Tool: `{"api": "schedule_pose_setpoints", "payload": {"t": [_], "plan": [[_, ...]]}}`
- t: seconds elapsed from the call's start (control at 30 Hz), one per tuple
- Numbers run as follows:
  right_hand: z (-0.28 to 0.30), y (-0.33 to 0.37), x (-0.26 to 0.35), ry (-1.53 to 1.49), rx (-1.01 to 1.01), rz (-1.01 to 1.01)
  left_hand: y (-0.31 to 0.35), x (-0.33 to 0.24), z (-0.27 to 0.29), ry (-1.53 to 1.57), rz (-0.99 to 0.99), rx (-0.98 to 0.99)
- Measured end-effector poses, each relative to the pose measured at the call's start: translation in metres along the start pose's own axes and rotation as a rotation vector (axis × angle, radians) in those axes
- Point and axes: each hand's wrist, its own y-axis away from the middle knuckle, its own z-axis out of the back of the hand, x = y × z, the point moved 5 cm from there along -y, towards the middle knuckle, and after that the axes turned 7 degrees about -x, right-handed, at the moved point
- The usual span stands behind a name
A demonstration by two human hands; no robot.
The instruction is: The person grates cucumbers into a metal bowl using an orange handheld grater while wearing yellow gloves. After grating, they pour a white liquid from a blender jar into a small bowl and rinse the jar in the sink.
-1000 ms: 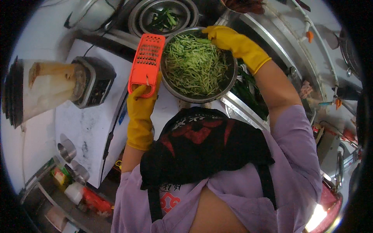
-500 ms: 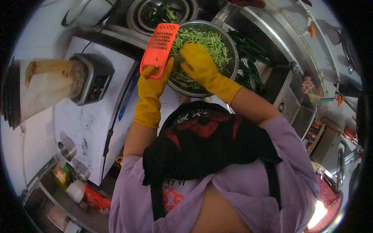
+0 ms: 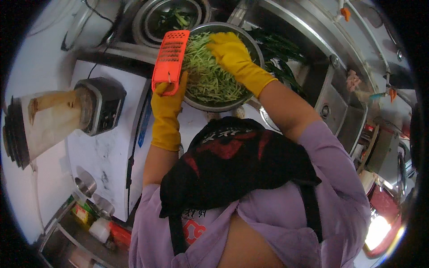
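"From my end, what has the left hand got?"

"The left hand [image 3: 170,93], in a yellow glove [image 3: 165,131], is closed around the lower end of an orange grater [image 3: 172,53]. I see the thumb side in front at the handle opening; the other fingers are partly hidden behind it."

"And where does the grater sit?"

"It leans at a slant at the left edge of a metal bowl [image 3: 255,48], covering part of the rim. I can't tell from here whether the two touch."

"What's the right hand doing on your feed?"

"The right hand [image 3: 229,51], gloved alike, is over the bowl, its fingers bent down onto the green shreds [image 3: 213,84]. I can't tell whether it pinches any of them; the fingertips are blurred."

"Anything around the bowl?"

"I've got nested metal bowls [image 3: 142,23] beyond the grater, with cut green pieces [image 3: 179,18] inside. To the right, dark green vegetables [image 3: 283,50] lie in the sink [image 3: 338,91]."

"And on the left?"

"A blender [image 3: 102,106] on a white surface [image 3: 100,154], well apart from both hands."
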Motion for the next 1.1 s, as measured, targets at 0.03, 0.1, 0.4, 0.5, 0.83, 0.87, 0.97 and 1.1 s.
{"api": "schedule_pose_setpoints", "payload": {"t": [0.03, 0.1, 0.4, 0.5, 0.83, 0.87, 0.97, 1.1], "plan": [[0.006, 0.006, -0.015, -0.022, -0.046, -0.118, -0.001, 0.006, -0.001, 0.105, 0.049, 0.027], [0.015, 0.018, -0.022, -0.103, -0.044, -0.131, -0.002, 0.038, -0.009, 0.74, 0.27, 0.082], [0.055, 0.029, 0.07, -0.25, 0.173, 0.039, -0.001, -0.002, -0.011, -0.3, -0.34, -0.084], [0.113, 0.02, 0.059, -0.235, -0.072, 0.09, 0.0, -0.02, -0.015, -0.558, -0.349, -0.073], [0.095, 0.195, -0.151, 0.038, -0.304, -0.601, 0.021, -0.028, -0.013, -0.19, -0.301, -0.045], [0.081, 0.234, -0.185, 0.13, -0.279, -0.689, 0.027, -0.026, -0.012, -0.323, -0.353, -0.001], [0.05, 0.333, -0.267, 0.165, 0.365, -1.159, 0.031, -0.037, -0.016, -0.247, -0.307, 0.036], [0.005, 0.437, -0.328, 0.151, 0.709, -1.446, 0.035, -0.041, -0.024, -0.002, -0.083, 0.067]]}}
